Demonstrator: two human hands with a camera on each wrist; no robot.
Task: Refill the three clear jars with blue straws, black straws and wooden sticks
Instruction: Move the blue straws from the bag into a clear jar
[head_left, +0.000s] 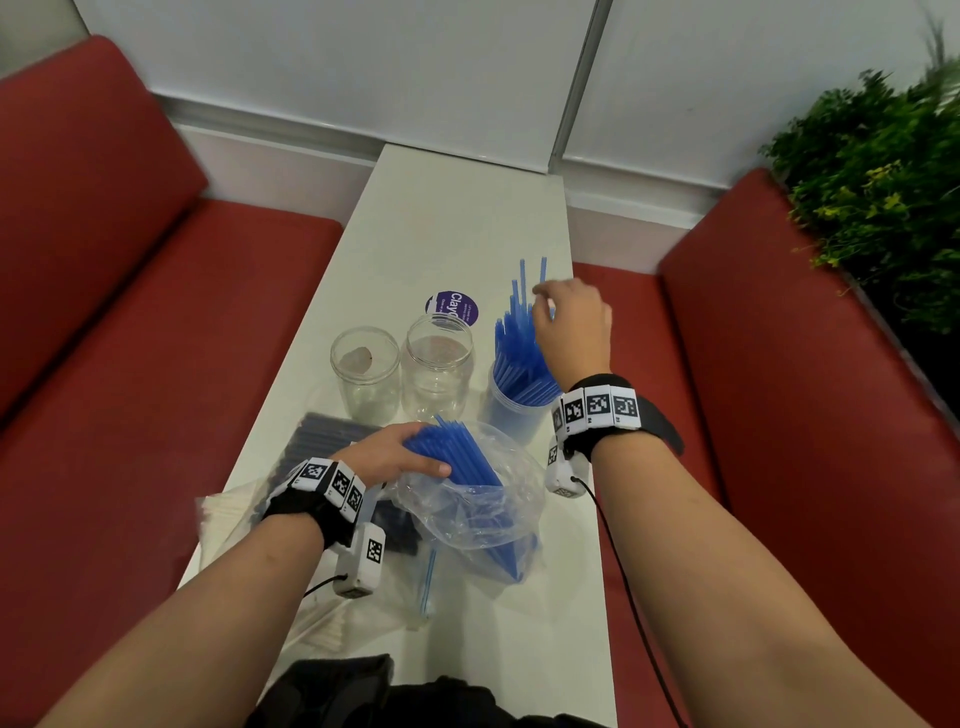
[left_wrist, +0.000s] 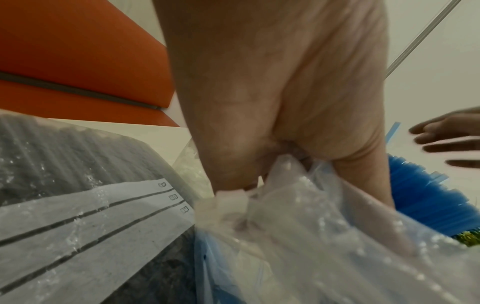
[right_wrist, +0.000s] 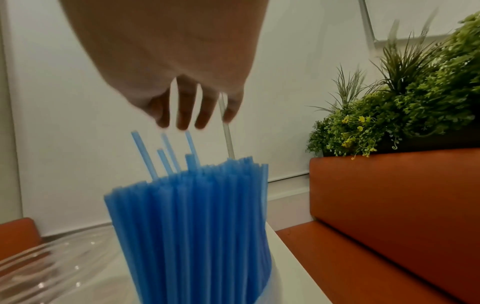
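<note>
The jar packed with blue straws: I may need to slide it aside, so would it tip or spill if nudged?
Probably top-heavy: the blue straws stand far above the jar rim and lean outward, so a nudge up high might tip it. A few straws poke above the bundle under the right hand; those look loose and could shift. Pushing low on the jar seems safer.

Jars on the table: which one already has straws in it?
The right-hand jar, packed with blue straws beneath the right hand. The middle jar and left jar hold no straws.

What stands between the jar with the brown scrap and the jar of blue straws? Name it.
An empty clear jar stands between the scrap jar and the straw-filled jar, shown in the head view.
</note>
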